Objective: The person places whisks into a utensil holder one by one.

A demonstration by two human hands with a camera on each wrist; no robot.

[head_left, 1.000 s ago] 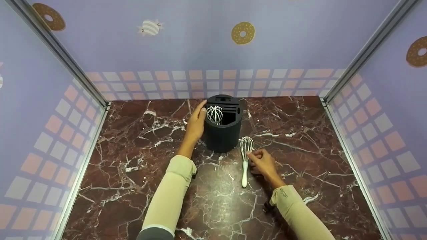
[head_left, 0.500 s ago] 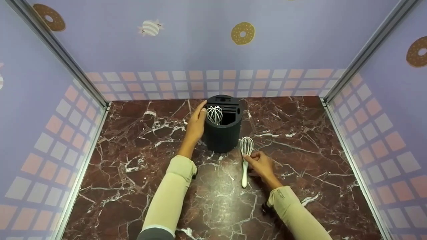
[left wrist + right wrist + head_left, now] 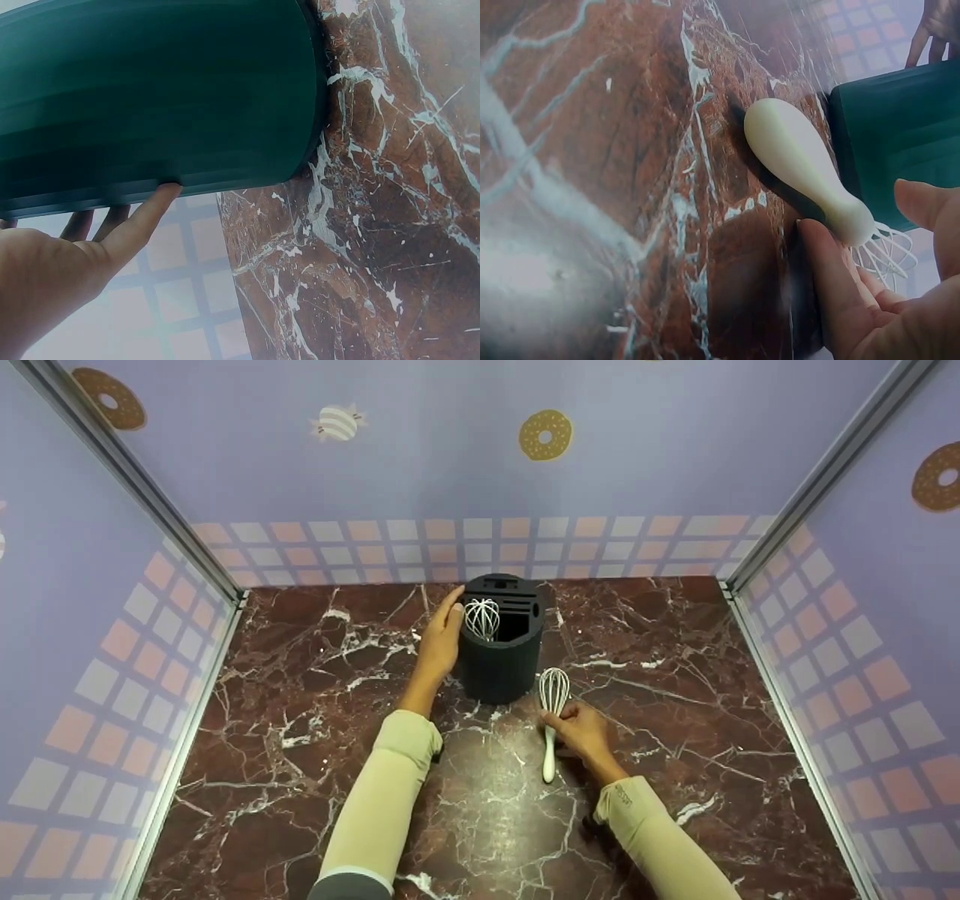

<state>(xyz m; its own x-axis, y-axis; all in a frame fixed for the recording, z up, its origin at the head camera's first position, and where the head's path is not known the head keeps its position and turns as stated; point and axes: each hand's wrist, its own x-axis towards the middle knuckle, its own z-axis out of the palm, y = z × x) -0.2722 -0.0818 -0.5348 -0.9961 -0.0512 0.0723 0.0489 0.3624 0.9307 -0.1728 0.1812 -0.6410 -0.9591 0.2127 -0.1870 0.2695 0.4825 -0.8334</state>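
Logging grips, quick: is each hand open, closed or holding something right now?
Left hand: open, resting against the side of the dark container.
Right hand: open around the whisk beside the container; no closed grip visible.

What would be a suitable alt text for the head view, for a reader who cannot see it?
A person's right hand is at the neck of a white whisk lying on a dark red marbled table, while the left hand touches the side of a black holder. Another whisk stands inside the holder, wires up; behind is a lilac wall.
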